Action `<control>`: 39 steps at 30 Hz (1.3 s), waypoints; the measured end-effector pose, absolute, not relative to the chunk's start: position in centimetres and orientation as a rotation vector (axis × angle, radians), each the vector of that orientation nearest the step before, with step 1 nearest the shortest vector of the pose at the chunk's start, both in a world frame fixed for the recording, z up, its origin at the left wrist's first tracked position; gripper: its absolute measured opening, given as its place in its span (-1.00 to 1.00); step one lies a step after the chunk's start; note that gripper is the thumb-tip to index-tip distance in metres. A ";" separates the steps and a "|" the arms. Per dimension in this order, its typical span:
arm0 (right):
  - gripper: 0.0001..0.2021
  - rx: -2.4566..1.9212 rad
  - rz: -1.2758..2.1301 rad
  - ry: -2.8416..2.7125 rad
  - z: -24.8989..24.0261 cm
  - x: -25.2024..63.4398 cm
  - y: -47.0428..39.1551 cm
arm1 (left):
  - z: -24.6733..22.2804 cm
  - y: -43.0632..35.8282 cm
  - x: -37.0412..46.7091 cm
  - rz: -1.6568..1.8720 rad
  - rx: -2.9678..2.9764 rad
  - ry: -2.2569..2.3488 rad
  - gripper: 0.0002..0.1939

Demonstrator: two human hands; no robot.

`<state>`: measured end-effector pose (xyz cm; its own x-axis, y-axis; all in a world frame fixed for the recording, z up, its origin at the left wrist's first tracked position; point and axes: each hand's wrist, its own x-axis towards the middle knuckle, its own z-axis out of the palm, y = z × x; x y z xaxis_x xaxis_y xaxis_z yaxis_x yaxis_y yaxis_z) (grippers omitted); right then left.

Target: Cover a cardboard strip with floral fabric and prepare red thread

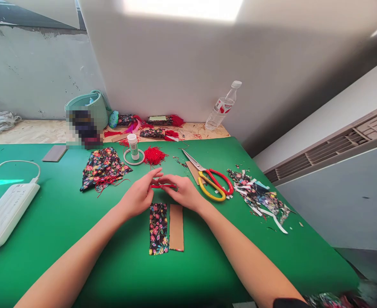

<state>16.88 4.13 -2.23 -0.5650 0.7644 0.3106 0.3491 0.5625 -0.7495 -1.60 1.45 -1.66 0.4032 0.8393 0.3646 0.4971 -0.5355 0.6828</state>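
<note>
My left hand (139,193) and my right hand (184,192) meet over the green table, fingers closed on a short bundle of red thread (164,186) that spans between them. Just below lie a strip of black floral fabric (158,229) and, beside it, a brown cardboard strip (176,227). A pile of loose red thread (155,155) sits beyond my fingertips. To the right of my right hand, scissors (212,182) with one yellow and one red handle rest partly on a piece of cardboard (193,172).
A glue stick (133,146) stands inside a white ring (134,162). Floral fabric (103,169) lies left, a power strip (10,211) farther left. Fabric scraps (261,196) are heaped right. At the back stand a water bottle (223,105), a teal basket (100,109) and tasseled fabric pieces (156,133).
</note>
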 end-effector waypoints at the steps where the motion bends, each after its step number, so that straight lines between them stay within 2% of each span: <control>1: -0.79 -0.886 0.855 -2.160 -2.2 16.9 4.1 | -1.8 1.5 -1.6 0.946 2.168 1.129 -0.33; 8: -0.79 -0.852 0.876 -2.155 -2.1 17.0 4.1 | -2.2 1.8 -1.6 0.983 2.151 1.108 -0.48; 14: -0.84 -0.931 0.677 -2.279 -2.2 16.9 4.0 | -2.2 1.9 -1.5 0.955 2.159 1.158 -0.73; 18: -0.83 -0.950 0.661 -2.281 -2.2 16.9 3.9 | -2.0 2.2 -1.8 1.003 2.195 1.184 -0.84; 39: -0.85 -0.932 0.774 -2.053 -1.6 16.9 4.0 | -2.1 2.1 -1.9 1.173 2.415 1.217 -0.86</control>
<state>16.89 4.00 -1.59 -0.4623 0.8046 0.3726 0.3582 0.5539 -0.7516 -1.87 2.13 -2.08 0.3486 0.7466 0.5667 0.5936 -0.6437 0.4829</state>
